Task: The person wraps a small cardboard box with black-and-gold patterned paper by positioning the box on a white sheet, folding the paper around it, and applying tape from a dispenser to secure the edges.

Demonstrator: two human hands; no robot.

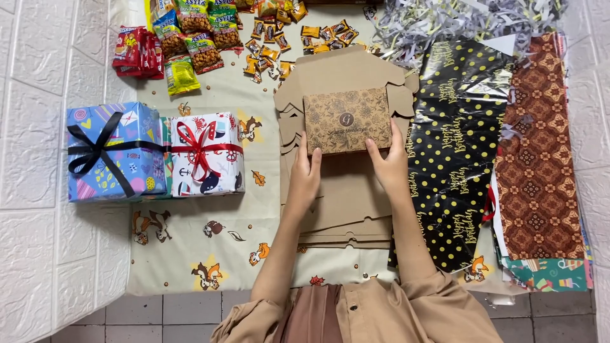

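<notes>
From the head camera, both hands work a folded kraft box (347,121) with a printed floral top, which sits on a stack of flat brown cardboard blanks (343,209) near the middle of the cartoon-print cloth (190,254), closer to its far edge than its near one. The left hand (305,174) has its fingers pressed against the box's near left corner; the right hand (389,159) grips the near right corner, thumb along the side. The hands are apart, one at each end, both in contact with the box rather than closed around it.

The step looks like squaring and closing the box. To do it well, I would judge that pressure should stay even at both corners, so the walls stand upright and the side flaps seat without buckling, and the box should be kept flat on the stack, which gives a firm backing.

Toward the cloth's left edge sit two wrapped gifts, a blue one with black ribbon (114,152) and a white one with red ribbon (206,154), touching side by side. Snack packets (190,32) and small sweets (286,38) lie along the far edge, shredded paper (445,22) at the far right corner, and black dotted wrapping paper (457,146) just beside the right hand
</notes>
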